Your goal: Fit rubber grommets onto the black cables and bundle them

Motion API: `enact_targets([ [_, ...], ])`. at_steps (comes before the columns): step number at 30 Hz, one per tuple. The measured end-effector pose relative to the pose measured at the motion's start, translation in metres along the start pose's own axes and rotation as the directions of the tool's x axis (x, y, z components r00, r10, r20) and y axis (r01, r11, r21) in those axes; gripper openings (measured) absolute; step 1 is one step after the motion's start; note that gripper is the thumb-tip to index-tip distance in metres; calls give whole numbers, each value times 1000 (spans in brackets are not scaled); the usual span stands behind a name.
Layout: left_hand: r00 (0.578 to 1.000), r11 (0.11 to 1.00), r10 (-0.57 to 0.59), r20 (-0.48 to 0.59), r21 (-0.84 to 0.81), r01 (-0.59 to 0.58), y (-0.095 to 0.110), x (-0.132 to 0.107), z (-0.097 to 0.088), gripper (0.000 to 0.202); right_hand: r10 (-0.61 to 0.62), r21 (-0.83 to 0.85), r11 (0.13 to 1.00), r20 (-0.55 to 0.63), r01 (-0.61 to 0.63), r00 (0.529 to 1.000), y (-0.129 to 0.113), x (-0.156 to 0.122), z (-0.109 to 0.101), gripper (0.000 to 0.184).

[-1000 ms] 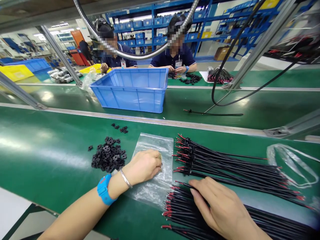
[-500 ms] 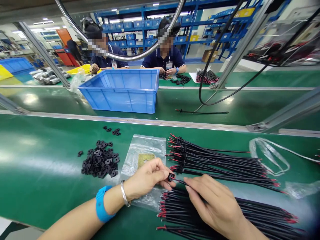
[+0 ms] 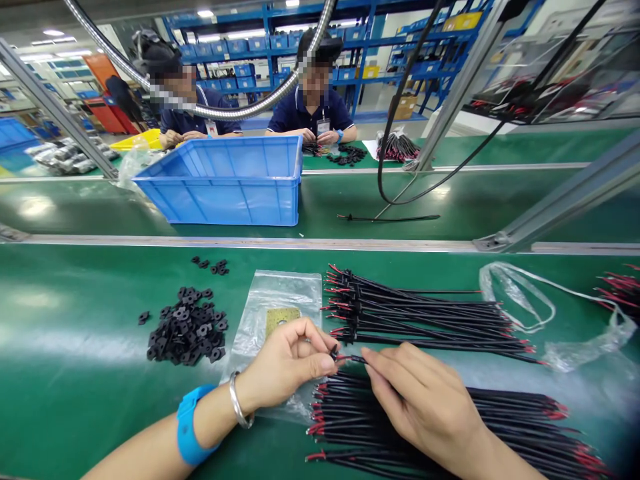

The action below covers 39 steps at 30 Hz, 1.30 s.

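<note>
My left hand point(image 3: 287, 363) pinches a small black plastic piece at its fingertips, just above a clear plastic bag point(image 3: 273, 310). My right hand point(image 3: 425, 407) is closed on the end of one black and red wire point(image 3: 350, 359) and holds it against that piece. Under my right hand lies a bundle of black wires with red tips point(image 3: 450, 427). A second bundle of wires point(image 3: 415, 317), with black pieces fitted on the ends, lies just beyond. A heap of small black plastic pieces point(image 3: 185, 327) sits to the left of the bag.
A blue crate point(image 3: 225, 180) stands on the middle belt. Two other people sit across the line handling wires. A black cable point(image 3: 400, 193) hangs down to the belt. Crumpled clear plastic point(image 3: 545, 313) lies at the right, with more wires point(image 3: 620, 290) at the far right edge.
My left hand has lifted off the bag with a small black piece. My right hand has drawn one wire from the near bundle and brought its end to my left fingertips.
</note>
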<state>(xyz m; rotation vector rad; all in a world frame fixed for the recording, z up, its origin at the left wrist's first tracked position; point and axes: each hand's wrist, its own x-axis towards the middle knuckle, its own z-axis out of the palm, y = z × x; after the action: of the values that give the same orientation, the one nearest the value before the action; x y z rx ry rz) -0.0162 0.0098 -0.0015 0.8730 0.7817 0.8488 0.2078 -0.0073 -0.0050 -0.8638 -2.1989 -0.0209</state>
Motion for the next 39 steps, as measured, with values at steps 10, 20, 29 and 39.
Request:
enact_targets([
  [10, 1000, 1000, -4, 8, -27, 4, 0, -2, 2, 35, 9, -18, 1000, 0, -9, 1000, -2, 0, -4, 21],
  [20, 995, 975, 1, -105, 222, 22, -7, -7, 14, 41, -16, 97, 995, -70, 22, 997, -13, -4, -3, 21],
  [29, 952, 745, 302, 55, 609, -271, 0, -9, 15, 23, -6, 173, 985, 77, -7, 997, -15, -2, -1, 14],
  [39, 933, 659, 333, 136, 674, -334, -7, -9, 20, 25, 36, 193, 980, 105, -56, 994, -19, -2, 7, 15],
])
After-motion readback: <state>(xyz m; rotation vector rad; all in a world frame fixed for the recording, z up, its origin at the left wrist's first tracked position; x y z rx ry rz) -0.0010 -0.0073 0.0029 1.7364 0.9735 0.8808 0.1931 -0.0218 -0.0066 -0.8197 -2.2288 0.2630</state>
